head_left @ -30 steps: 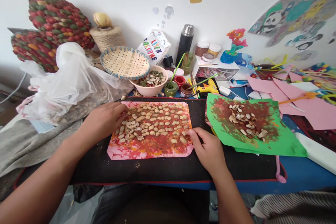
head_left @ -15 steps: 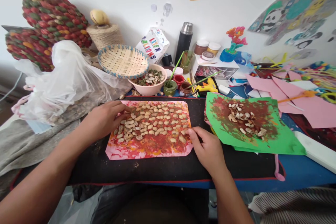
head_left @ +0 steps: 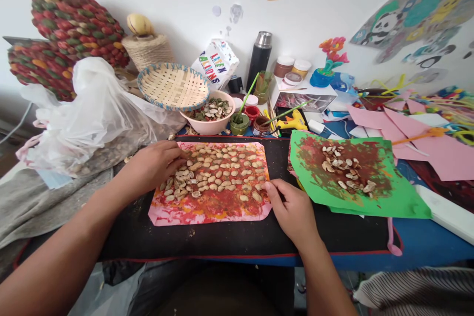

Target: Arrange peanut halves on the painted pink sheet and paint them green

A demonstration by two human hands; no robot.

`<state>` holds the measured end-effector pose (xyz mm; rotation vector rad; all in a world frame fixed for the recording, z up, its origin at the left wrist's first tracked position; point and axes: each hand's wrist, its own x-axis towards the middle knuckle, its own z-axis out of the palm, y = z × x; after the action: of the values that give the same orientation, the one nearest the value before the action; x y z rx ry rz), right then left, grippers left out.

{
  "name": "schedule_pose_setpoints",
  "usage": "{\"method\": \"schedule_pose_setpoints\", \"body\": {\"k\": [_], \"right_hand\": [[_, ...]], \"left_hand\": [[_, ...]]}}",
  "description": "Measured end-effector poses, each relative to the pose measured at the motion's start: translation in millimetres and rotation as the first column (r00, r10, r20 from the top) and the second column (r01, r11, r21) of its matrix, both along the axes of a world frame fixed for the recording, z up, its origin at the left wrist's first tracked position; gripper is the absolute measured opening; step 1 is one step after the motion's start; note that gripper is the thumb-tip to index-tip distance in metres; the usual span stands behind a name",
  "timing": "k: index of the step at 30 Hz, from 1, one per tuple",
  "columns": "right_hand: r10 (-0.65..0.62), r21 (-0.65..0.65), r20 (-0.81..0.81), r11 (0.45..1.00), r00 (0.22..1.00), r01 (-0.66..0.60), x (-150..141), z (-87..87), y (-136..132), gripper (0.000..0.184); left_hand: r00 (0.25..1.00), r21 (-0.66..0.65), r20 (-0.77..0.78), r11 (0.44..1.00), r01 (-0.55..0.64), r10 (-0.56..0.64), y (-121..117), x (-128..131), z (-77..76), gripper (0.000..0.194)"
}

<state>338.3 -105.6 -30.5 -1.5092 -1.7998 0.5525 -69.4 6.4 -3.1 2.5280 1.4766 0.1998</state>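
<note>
Left hand (head_left: 157, 164): palm down over the upper left corner of the pink sheet (head_left: 225, 213), fingers bent, tips among the peanut shells (head_left: 184, 177). Cannot tell if a shell is pinched. Right hand (head_left: 296, 210): at the sheet's right edge, thumb and forefinger close together, thumb tip on the edge; other fingers curled under. Cannot tell if the edge is gripped between them.

Pink sheet lies flat on the black mat (head_left: 351, 239), between the hands, daubed red and orange. Shells in rough rows over its middle and right; looser heap at left, near the left hand. Lower strip bare of shells, paint showing.

Right of it: green sheet (head_left: 409, 200), brown paint, small scatter of shells, partly over the mat. White bar (head_left: 448, 215) by its right corner.

Behind the pink sheet: pink bowl (head_left: 211, 127) of shells, some green; woven tray (head_left: 172, 86) tilted over its rear left. Beside the bowl, green jar (head_left: 240, 125) with a green stick standing in it, then red jar (head_left: 252, 112), brown jar (head_left: 261, 128), yellow glue gun (head_left: 294, 122). Black flask (head_left: 259, 57) upright behind these.

Left side: clear plastic bag (head_left: 99, 103), shells inside, beside grey cloth (head_left: 40, 207).
</note>
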Motion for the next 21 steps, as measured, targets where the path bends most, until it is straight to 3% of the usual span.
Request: {"method": "schedule_pose_setpoints", "body": {"k": [5,8,10,13,16,21], "right_hand": [[0.008,0.017,-0.008,1.000,1.000,-0.008,-1,-1.2,-1,0.041],[0.006,0.039,-0.004,0.999,1.000,-0.006,-2,-1.6,-1,0.038],[0.010,0.047,-0.006,0.999,1.000,-0.009,-2,-1.4,0,0.037],[0.022,0.051,-0.010,0.998,1.000,-0.021,-2,-1.1,0,0.036],[0.020,0.044,-0.007,0.999,1.000,-0.020,-1,-1.4,0,0.035],[0.010,0.046,-0.007,0.999,1.000,-0.010,-1,-2.1,0,0.036]], "left_hand": [[0.978,0.145,-0.059,0.971,-0.190,0.200,2,-10,19.1,0.047],[0.878,0.246,-0.167,0.881,-0.404,0.449,5,-15,31.1,0.051],[0.820,0.255,-0.199,0.837,-0.485,0.536,5,-19,34.6,0.055],[0.893,0.160,-0.113,0.895,-0.416,0.436,-2,-21,31.4,0.050],[0.979,0.026,0.001,0.978,-0.206,0.206,-11,-16,22.2,0.046],[0.996,0.010,0.083,0.999,0.038,-0.039,-8,-2,4.7,0.047]]}}
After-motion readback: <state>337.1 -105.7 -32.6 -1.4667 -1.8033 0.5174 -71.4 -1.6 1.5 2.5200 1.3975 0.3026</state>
